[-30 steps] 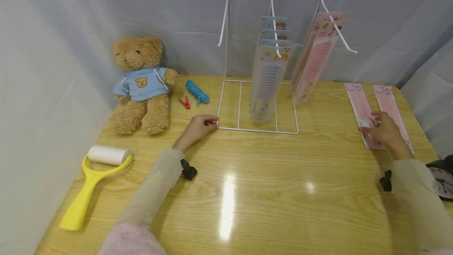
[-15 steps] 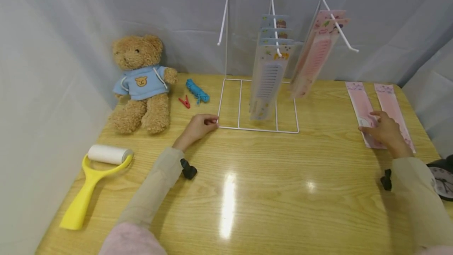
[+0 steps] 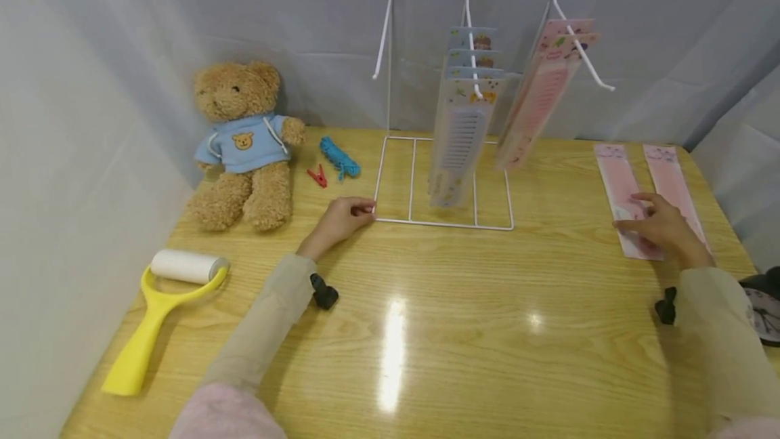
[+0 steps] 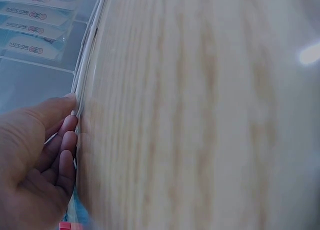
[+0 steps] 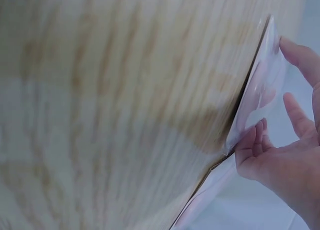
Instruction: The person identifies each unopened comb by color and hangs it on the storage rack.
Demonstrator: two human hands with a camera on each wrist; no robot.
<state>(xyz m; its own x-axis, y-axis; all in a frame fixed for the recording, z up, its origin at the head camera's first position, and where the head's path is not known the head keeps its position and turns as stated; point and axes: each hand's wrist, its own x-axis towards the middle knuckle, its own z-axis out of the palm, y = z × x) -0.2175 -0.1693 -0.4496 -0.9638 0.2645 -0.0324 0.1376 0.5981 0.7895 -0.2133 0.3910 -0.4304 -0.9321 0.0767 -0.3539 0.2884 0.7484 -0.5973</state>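
Observation:
My left hand pinches the near left corner of the white wire rack, also visible in the left wrist view. My right hand spans a pink packaged comb lying at the table's right side. The right wrist view shows the thumb at this comb pack's one edge and curled fingers at the other. A second pink packaged comb lies just right of it, partly covered by the hand. Blue-topped packaged combs hang on the rack's middle hook; pink packaged combs hang on the right one.
The rack's left hook carries nothing. A teddy bear, blue cord and red clothespin are at the back left. A yellow-handled roller lies front left; a black clock stands at the right edge.
My right hand and the pink comb pack under it have shifted slightly left and toward me. My left hand keeps its place at the rack corner.

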